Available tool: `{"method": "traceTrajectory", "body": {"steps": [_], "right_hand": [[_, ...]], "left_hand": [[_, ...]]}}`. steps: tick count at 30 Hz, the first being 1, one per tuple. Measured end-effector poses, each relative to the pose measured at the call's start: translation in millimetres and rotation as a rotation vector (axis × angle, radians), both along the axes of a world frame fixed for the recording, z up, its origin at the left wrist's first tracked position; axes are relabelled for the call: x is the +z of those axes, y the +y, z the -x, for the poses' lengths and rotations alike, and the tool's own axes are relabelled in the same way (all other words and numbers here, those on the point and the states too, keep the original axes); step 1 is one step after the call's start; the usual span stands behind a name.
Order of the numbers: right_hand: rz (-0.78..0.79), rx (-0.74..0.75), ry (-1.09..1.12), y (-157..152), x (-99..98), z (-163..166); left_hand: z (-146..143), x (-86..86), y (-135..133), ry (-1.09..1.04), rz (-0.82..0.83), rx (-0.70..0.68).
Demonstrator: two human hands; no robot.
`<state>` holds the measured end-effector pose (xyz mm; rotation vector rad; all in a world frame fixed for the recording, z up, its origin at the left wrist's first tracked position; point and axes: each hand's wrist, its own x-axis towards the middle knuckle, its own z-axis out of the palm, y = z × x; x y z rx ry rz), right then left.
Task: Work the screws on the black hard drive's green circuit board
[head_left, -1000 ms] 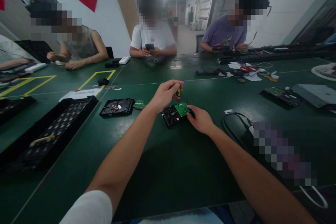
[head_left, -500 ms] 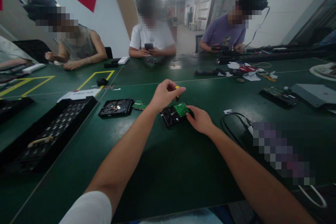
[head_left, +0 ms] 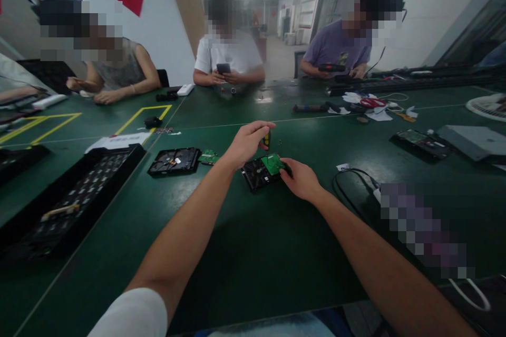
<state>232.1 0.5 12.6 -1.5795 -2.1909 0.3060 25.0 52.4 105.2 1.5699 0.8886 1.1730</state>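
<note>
My left hand (head_left: 250, 141) is closed on a small yellow-and-black screwdriver (head_left: 268, 140), held upright with its tip down at a green circuit board (head_left: 271, 165). That board covers the far right part of a black hard drive (head_left: 256, 176) lying on the table. My right hand (head_left: 298, 179) grips the drive's right edge, thumb and fingers closed around it; part of that side is hidden by the hand. To the left lie another black drive (head_left: 174, 161) and a loose green circuit board (head_left: 208, 157).
A long black tray (head_left: 79, 195) stands at the left on the green table (head_left: 237, 268). On the right are a looped black cable (head_left: 348, 197), a drive with its board (head_left: 419, 145) and a grey metal box (head_left: 472, 142). Three people sit across the table.
The fingers of my left hand have shifted from a pinch at the screwdriver's top to stretch over it, and its handle looks turned. My right hand and the drive stay in place.
</note>
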Motion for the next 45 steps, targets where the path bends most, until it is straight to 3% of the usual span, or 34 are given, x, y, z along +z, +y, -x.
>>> {"method": "traceTrajectory", "body": {"steps": [6,16,19,26,33,38,45], "right_hand": [[-0.004,0.002,-0.007,0.5,-1.0,-0.3],[-0.003,0.000,0.018,0.3,-0.8,0.0],[-0.007,0.001,0.011,0.0,-0.4,-0.3],[-0.013,0.006,0.005,-0.9,2.1,0.4],[0.010,0.005,0.008,-1.9,4.8,0.4],[-0.004,0.020,0.038,-1.8,3.1,-0.2],[0.001,0.006,0.012,-1.5,3.4,1.2]], "left_hand": [[-2.0,2.9,-4.7,-0.144,0.113,-0.133],[0.4,0.0,-2.4,0.043,-0.094,-0.007],[1.7,1.1,-2.6,0.021,-0.075,-0.019],[-0.7,2.1,-4.5,-0.197,0.140,-0.119],[-0.3,0.1,-0.8,-0.035,0.013,0.023],[1.0,1.3,-2.7,0.059,-0.070,0.001],[-0.2,2.3,-6.1,-0.026,0.016,-0.063]]}}
